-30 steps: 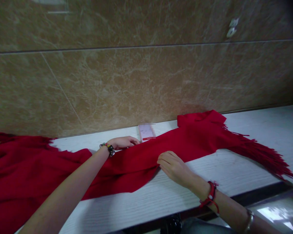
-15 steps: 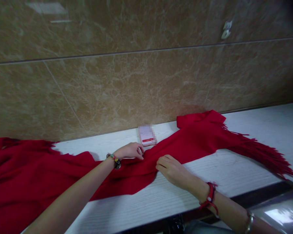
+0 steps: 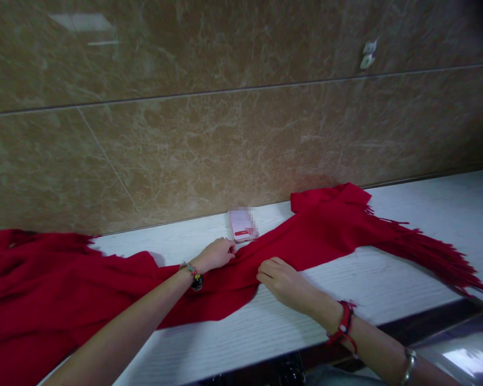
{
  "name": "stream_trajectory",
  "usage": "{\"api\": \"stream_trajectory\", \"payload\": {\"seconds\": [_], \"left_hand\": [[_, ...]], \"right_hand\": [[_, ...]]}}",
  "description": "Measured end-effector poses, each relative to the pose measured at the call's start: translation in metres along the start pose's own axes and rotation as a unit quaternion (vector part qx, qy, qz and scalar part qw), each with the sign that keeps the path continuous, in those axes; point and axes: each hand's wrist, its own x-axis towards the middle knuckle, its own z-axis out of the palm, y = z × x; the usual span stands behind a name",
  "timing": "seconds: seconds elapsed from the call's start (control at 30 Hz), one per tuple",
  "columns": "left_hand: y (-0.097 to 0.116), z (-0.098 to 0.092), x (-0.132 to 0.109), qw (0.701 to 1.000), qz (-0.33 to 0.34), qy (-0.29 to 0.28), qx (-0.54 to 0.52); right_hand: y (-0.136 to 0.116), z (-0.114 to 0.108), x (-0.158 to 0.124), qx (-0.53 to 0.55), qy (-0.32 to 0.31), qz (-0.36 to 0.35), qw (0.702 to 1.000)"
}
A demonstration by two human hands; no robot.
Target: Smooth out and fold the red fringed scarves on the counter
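Observation:
A long red scarf (image 3: 317, 230) lies stretched across the white tabletop, its fringe spread out at the right and its bunched bulk at the left. Near the scarf's far edge, my left hand (image 3: 215, 254) has its fingers curled closed on the cloth. My right hand (image 3: 280, 281) pinches the near edge, a little to the right, with its fingers pressed together. Between the two hands the fabric is gathered into soft lengthwise folds. Both thumbs are partly hidden.
Against the wall, just beyond my left hand, rests a phone-like flat pinkish thing (image 3: 241, 225), partly blurred out. A brown marble-tiled wall (image 3: 209, 145) backs the white table (image 3: 273, 327). Small white fixtures (image 3: 368, 54) sit on the wall. The table's dark front edge runs below.
My left hand has shifted slightly and its fingers have closed from a looser, parted shape onto the cloth. My right hand stays at the near edge. The view has tilted a little.

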Motion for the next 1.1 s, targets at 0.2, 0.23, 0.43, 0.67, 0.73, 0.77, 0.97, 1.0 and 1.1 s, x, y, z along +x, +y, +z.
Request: {"api": "stream_trajectory", "payload": {"seconds": [0.2,0.23,0.43,0.67,0.73,0.77,0.97,1.0,1.1], "left_hand": [[-0.028,-0.019,0.017,0.996,-0.079,0.035,0.008],[-0.032,-0.02,0.021,0.995,-0.09,0.037,0.007],[-0.049,-0.019,0.033,0.996,-0.085,0.03,-0.025],[-0.063,-0.031,0.018,0.989,-0.024,-0.111,-0.091],[-0.065,-0.034,0.014,0.988,-0.019,-0.118,-0.096],[-0.066,-0.034,0.013,0.989,-0.02,-0.114,-0.096],[-0.08,-0.025,0.017,0.996,-0.054,-0.059,-0.049],[-0.081,-0.023,0.018,0.996,-0.06,-0.051,-0.036],[-0.076,-0.018,0.014,0.997,-0.071,-0.018,-0.002]], "right_hand": [[0.001,0.0,0.0,0.001,0.005,-0.005,1.0],[0.001,-0.001,-0.001,0.0,0.005,-0.006,1.0],[0.003,-0.005,-0.004,0.0,0.015,0.002,1.0],[0.003,-0.004,-0.004,0.004,-0.004,0.002,1.0],[0.003,-0.005,-0.003,0.01,-0.006,-0.007,1.0],[0.002,-0.006,-0.003,0.012,-0.01,-0.01,1.0],[0.002,-0.009,-0.004,0.025,-0.026,0.006,0.999],[0.002,-0.008,-0.005,0.026,-0.027,0.009,0.999],[0.002,-0.006,-0.005,0.026,-0.031,0.012,0.999]]}}
